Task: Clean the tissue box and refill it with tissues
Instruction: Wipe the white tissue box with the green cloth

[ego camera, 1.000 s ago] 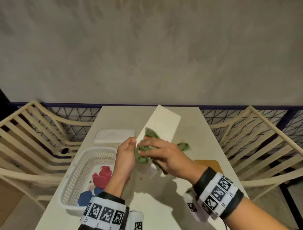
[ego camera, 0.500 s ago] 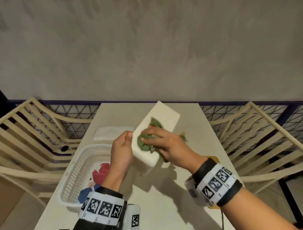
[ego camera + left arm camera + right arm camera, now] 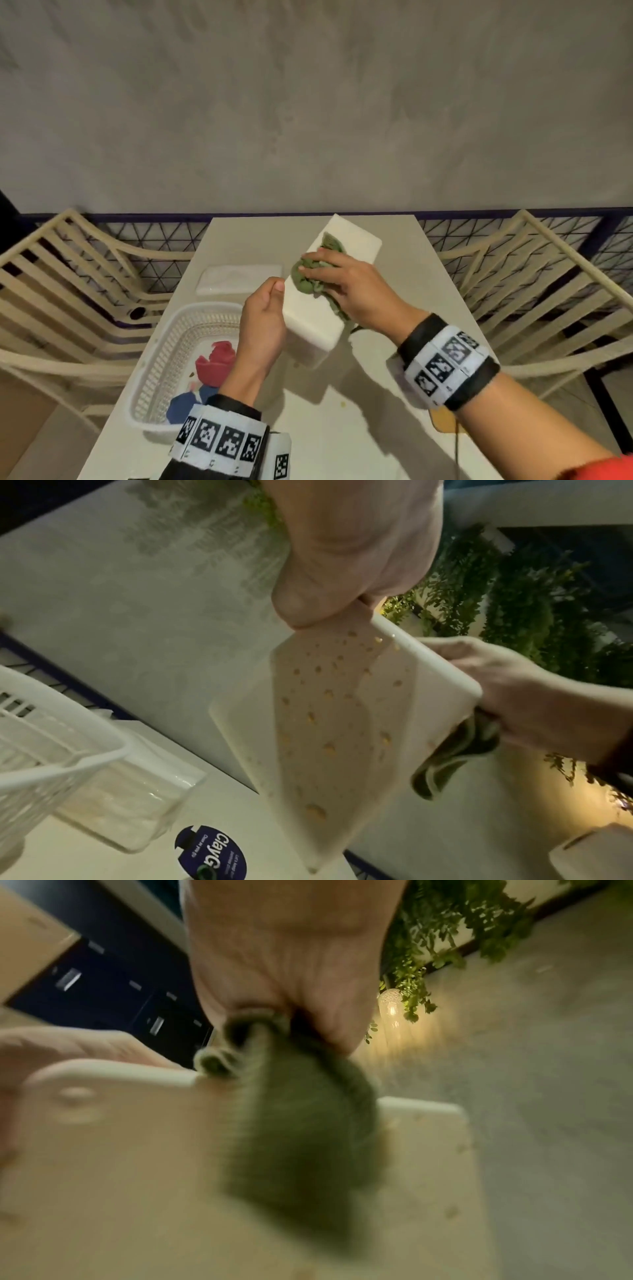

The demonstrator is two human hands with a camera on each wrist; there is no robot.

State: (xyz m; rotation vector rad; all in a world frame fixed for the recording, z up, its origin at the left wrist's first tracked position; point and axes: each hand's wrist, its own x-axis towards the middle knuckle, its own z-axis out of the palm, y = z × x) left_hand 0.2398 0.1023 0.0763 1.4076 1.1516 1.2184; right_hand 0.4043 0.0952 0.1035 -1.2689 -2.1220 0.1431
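A white tissue box (image 3: 318, 308) is held tilted above the table, its long side running away from me. My left hand (image 3: 263, 308) grips its near left edge, thumb on the side; in the left wrist view the box (image 3: 329, 723) shows yellowish spots on its face. My right hand (image 3: 346, 284) presses a crumpled green cloth (image 3: 308, 274) onto the box's top face, fingers curled over the cloth (image 3: 294, 1123). A flat pack of white tissues (image 3: 239, 279) lies on the table at the far left.
A white plastic basket (image 3: 164, 363) with red and blue cloths stands at the table's left edge. Cream slatted chairs (image 3: 68, 291) flank the table on both sides. An orange object (image 3: 445, 421) lies under my right forearm. A grey wall rises behind.
My right hand has slid the green cloth farther along the box, away from me. The box has tilted to show more of its top face; my left hand keeps its grip.
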